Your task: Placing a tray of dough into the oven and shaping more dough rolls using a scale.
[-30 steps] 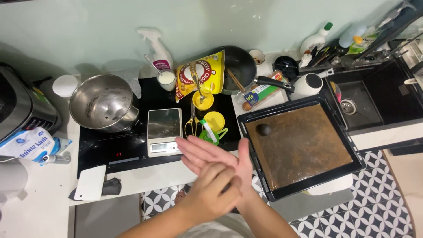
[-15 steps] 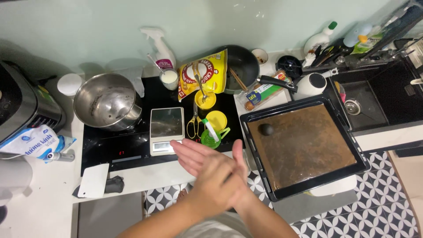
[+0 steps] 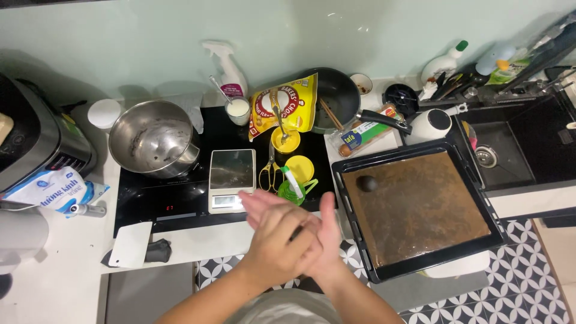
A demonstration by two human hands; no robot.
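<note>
Left hand [image 3: 279,237] pressed flat over right hand [image 3: 327,231], palms together, fingers straight, with a dark lump just showing between them; cannot tell how firmly held. Hovering over the counter edge, in front of the kitchen scale [image 3: 231,180]. One dark dough ball [image 3: 366,183] resting alone in the far left corner of the black baking tray [image 3: 420,267].

The left hand [image 3: 273,240] lies over the right hand [image 3: 321,237], palms pressed together with something dark between them, above the tabletop [image 3: 198,237] edge. Just beside sit a kitchen scale [image 3: 231,179] and a dark baking tray [image 3: 420,210] bearing one dark ball [image 3: 366,183].
</note>
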